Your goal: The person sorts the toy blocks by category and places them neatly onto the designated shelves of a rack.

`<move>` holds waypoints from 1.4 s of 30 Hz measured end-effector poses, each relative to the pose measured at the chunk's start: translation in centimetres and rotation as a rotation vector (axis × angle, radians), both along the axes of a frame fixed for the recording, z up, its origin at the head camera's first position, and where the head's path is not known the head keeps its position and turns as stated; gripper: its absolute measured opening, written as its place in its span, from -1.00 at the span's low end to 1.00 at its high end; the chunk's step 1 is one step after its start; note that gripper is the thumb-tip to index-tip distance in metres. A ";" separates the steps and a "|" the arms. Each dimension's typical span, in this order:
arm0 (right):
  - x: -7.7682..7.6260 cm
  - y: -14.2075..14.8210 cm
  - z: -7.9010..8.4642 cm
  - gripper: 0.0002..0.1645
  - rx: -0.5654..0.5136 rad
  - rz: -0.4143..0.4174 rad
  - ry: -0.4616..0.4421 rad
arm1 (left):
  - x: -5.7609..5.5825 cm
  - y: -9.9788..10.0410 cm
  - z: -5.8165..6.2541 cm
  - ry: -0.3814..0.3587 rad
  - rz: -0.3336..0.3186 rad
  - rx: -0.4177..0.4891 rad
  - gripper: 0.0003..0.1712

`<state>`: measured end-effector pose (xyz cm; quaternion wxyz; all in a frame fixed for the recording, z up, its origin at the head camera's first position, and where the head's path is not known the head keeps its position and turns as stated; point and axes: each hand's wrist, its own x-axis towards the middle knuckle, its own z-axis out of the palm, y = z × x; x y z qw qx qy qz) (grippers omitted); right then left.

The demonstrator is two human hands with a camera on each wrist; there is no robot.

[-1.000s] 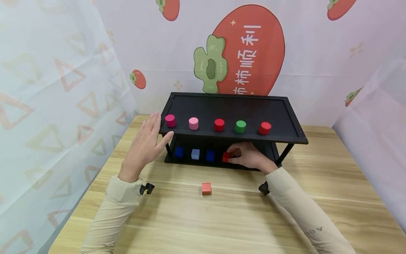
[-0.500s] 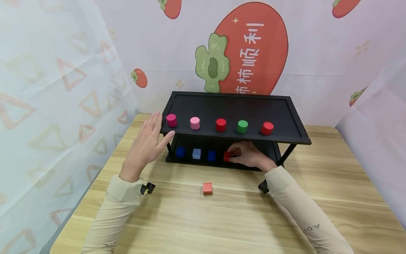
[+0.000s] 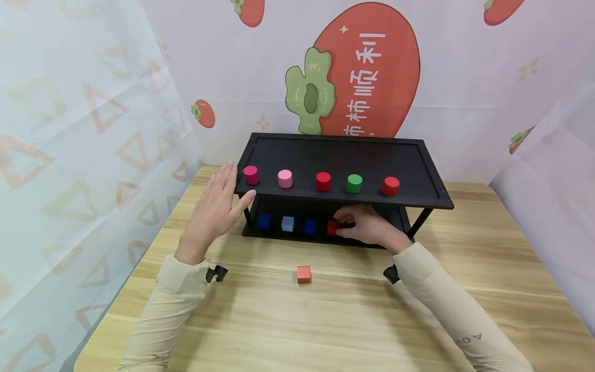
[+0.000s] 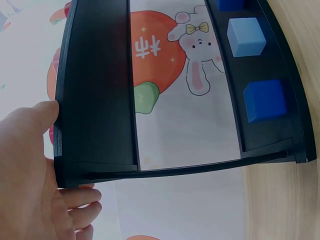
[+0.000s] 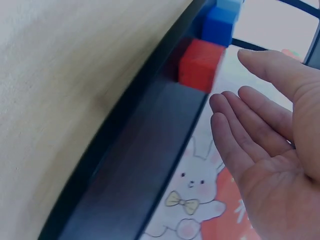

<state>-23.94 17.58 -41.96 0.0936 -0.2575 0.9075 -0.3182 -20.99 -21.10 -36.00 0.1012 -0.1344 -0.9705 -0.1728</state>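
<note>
A black two-tier shelf [image 3: 334, 160] stands on the wooden table. My left hand [image 3: 211, 212] rests against the left end of its upper tier, fingers straight along the side and thumb at the front edge. Under the upper tier, my right hand [image 3: 367, 225] is beside a red cube [image 3: 332, 227] on the lower tier. In the right wrist view the thumb and fingers [image 5: 235, 137] are spread apart, with a gap to the red cube [image 5: 201, 65]. Left of it in the row sit a dark blue cube [image 3: 310, 226], a light blue cube [image 3: 287, 223] and another blue cube [image 3: 264, 221].
Along the upper tier's front stand several cylinders: magenta [image 3: 251, 175], pink [image 3: 285, 179], red [image 3: 323, 181], green [image 3: 354, 183] and another red one [image 3: 390, 186]. An orange-red block [image 3: 304, 274] lies on the table in front of the shelf. Printed cloth [image 3: 232, 62] hangs behind.
My right hand has shifted slightly right, its fingers loosening from the red cube, which stays on the lower tier. The left hand keeps its place at the shelf's end.
</note>
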 end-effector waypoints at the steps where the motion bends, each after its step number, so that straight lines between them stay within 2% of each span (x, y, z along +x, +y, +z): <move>1: 0.3 -0.1 0.3 -0.55 0.002 0.012 0.008 | 0.0 0.0 0.0 0.001 -0.003 0.000 0.09; 5: 1.5 -0.5 1.1 -0.56 0.013 0.057 0.015 | 0.0 -0.1 0.1 -0.001 -0.006 -0.004 0.09; 9: 2.8 -1.2 1.2 -0.57 0.032 0.097 0.016 | 0.1 -0.1 0.1 -0.003 -0.004 -0.002 0.09; 21: 6.8 -3.7 -1.2 -0.56 -0.033 0.185 -0.076 | 0.1 0.0 0.0 0.000 -0.005 0.008 0.10; 30: 7.7 -5.0 -2.7 -0.57 -0.066 0.219 -0.093 | 0.1 -0.1 -0.1 0.000 -0.007 0.019 0.11; 42: 7.8 -5.9 -3.2 -0.70 -0.070 0.239 -0.066 | 0.2 0.0 0.1 -0.014 -0.010 0.015 0.10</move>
